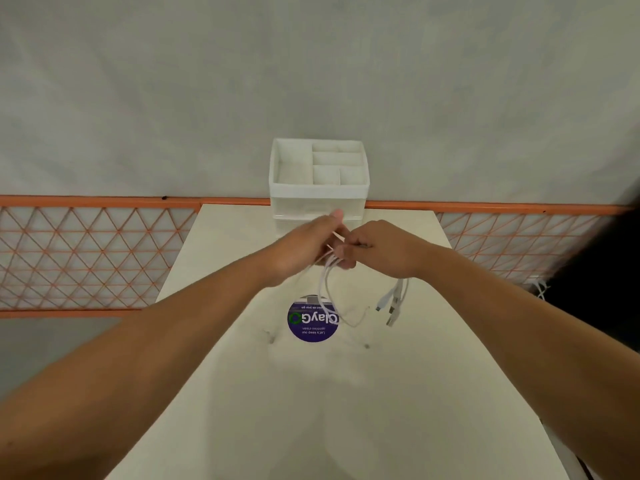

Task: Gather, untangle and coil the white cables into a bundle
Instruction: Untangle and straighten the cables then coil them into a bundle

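Both hands meet above the far half of the white table (242, 393). My left hand (304, 247) pinches the white cables (327, 289), which hang below it in loops down to the table. My right hand (381, 249) grips the same cables right beside the left one, fingers closed. Several white plug ends (391, 303) dangle under my right wrist. How the strands cross inside the hands is hidden.
A white compartmented organiser box (318, 174) stands at the table's far edge, just behind the hands. A round purple sticker (313, 322) lies on the table under the cable loops. An orange lattice rail (90, 251) runs along both sides behind the table.
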{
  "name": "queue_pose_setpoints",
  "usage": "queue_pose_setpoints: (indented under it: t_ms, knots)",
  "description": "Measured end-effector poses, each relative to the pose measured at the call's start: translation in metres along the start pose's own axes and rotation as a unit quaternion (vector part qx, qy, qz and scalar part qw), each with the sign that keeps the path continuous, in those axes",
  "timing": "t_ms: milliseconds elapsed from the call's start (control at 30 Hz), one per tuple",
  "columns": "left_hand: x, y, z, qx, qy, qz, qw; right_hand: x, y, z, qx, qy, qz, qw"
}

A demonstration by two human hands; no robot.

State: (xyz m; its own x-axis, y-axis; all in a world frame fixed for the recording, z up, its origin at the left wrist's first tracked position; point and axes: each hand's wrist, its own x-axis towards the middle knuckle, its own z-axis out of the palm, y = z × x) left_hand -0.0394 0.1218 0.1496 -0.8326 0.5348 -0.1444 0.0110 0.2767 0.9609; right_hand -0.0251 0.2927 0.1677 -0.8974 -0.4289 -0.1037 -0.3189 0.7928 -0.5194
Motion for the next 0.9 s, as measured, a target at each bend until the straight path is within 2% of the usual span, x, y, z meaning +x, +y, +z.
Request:
queue_pose_setpoints:
  t_ms: [67, 167, 300, 500, 700, 900]
  knots:
    - [0.000, 0.000, 0.011, 0.084, -0.021, 0.020, 0.996, -0.002, 0.002, 0.001, 0.028, -0.016, -0.006, 0.999]
    - [0.002, -0.011, 0.010, 0.124, -0.021, 0.038, 0.991, -0.009, 0.009, 0.004, 0.082, -0.031, 0.015, 0.996]
    - [0.003, -0.018, 0.000, 0.237, -0.003, 0.031, 0.971, -0.013, 0.021, 0.007, 0.116, -0.017, 0.033, 0.992]
    - [-0.009, -0.016, -0.023, 0.198, -0.031, 0.000, 0.980, -0.015, 0.024, 0.009, 0.156, -0.009, 0.061, 0.986]
    - [-0.016, -0.032, -0.033, 0.179, 0.009, -0.008, 0.984, -0.012, 0.030, 0.012, 0.175, -0.055, 0.052, 0.982]
    - [-0.016, -0.037, -0.029, 0.180, 0.043, -0.010, 0.983, -0.005, 0.033, 0.020, 0.109, 0.028, 0.089, 0.990]
